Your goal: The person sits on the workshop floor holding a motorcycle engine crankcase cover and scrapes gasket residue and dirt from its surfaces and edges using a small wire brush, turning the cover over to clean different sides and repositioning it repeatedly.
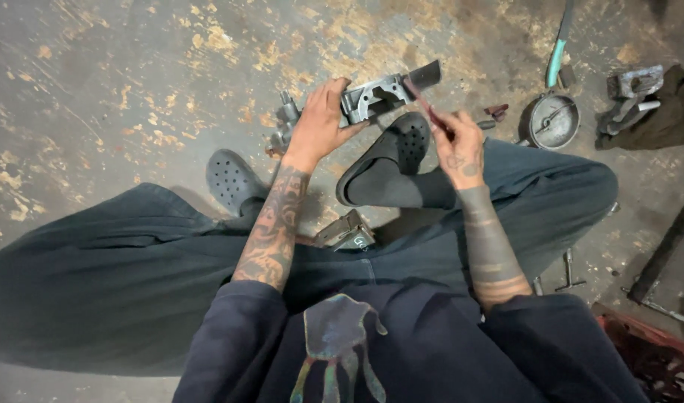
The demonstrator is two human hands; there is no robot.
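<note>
I sit on a stained concrete floor with my legs crossed. My left hand (321, 119) grips a grey metal machine part (372, 95) with cut-out openings, holding it up over my feet. My right hand (457, 145) pinches a thin dark reddish strip (425, 104) whose far end rests against the right side of that part. Black perforated clogs (403, 142) are on my feet just below the part.
A small grey metal piece (346, 231) lies in my lap. At the right are a round metal housing (552, 119) with a teal-handled tool (558, 52), metal parts on a dark rag (640, 101), a T-handle tool (569, 272) and a dark bar (666, 250).
</note>
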